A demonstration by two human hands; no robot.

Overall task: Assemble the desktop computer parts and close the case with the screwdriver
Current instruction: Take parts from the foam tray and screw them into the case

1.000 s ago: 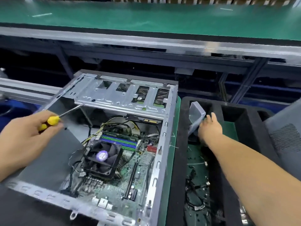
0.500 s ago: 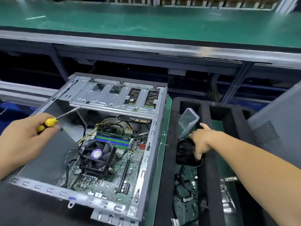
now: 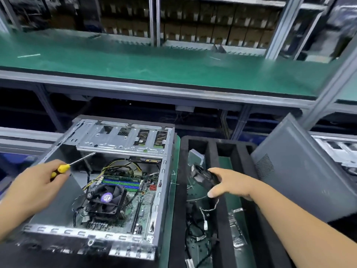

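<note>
— Black plastic, that fan [image 3: 205, 176] in our right hand [image 3: 228, 183]: light, stiff frame, thin blades and a trailing wire. We curl our fingers round its rim above the foam tray [image 3: 216, 225], near the tray's far left corner.

— And our left hand [image 3: 36, 182]?

— Wrapped round the screwdriver [image 3: 63, 169], tip over the open case [image 3: 123, 182]. Half a second ago our right hand only reached into the tray; now the fan is lifted.
</note>
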